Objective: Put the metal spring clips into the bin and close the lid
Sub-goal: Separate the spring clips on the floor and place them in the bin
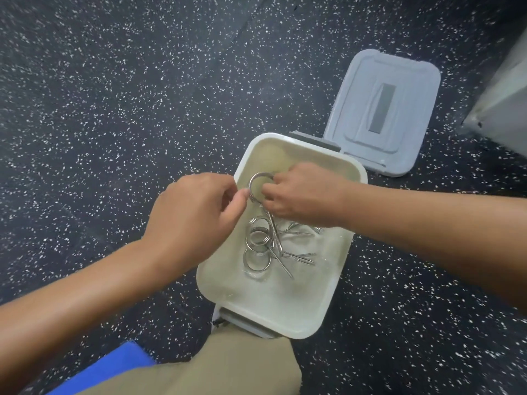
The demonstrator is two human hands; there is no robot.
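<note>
Both hands held one metal spring clip point(258, 192) over the open bin point(350, 249), the left hand point(196, 212) and right hand point(299, 195) with fingers point(241, 195) pinched on its loop. Below the fingers, more clips point(262, 246) lay inside. Stiff, light, slick wire, likely to tangle, seemed best gripped at the loop. The lid point(385, 109) lay beyond.

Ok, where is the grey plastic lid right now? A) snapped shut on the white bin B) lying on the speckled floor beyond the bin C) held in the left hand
B: the grey plastic lid lies flat on the dark speckled floor beyond the open white bin.
</note>
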